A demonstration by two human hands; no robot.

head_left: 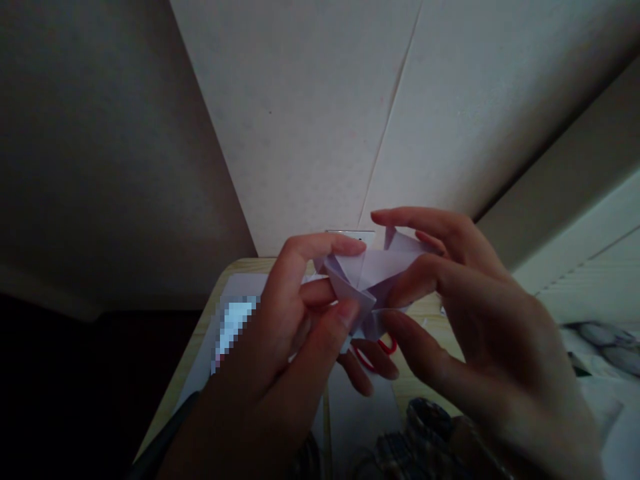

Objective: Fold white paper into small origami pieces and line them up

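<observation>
Over a pale wood-grain table (443,327), going by the head view (the only one I had), both hands were on a folded piece of thin white paper (375,267). It was up in the air, against a backdrop of pale, faintly speckled wall (310,133). I had the left hand (295,333) clamped on the paper's left side, thumb on the near flap and forefinger along the top edge, lower fingers poking out underneath. The right hand (495,327) looked lightly pinched on the lower right folds, thumb against a bent finger. Its top finger reached over by the pointed back corner, and I couldn't tell if that tip was touching.

Progress-wise I'd call it partway, tbh. Several folds were already in, and the paper had real depth: pointed corners, overlapping flaps. What looked undone to me was the flaps, which stood at odd angles with nothing pressed flat. Fingers hid a lot and the room was dim, so no clue about the underside.

Lower down were red loop handles (387,348), probably scissors, in neither hand, and a plain white sheet (360,410).
</observation>
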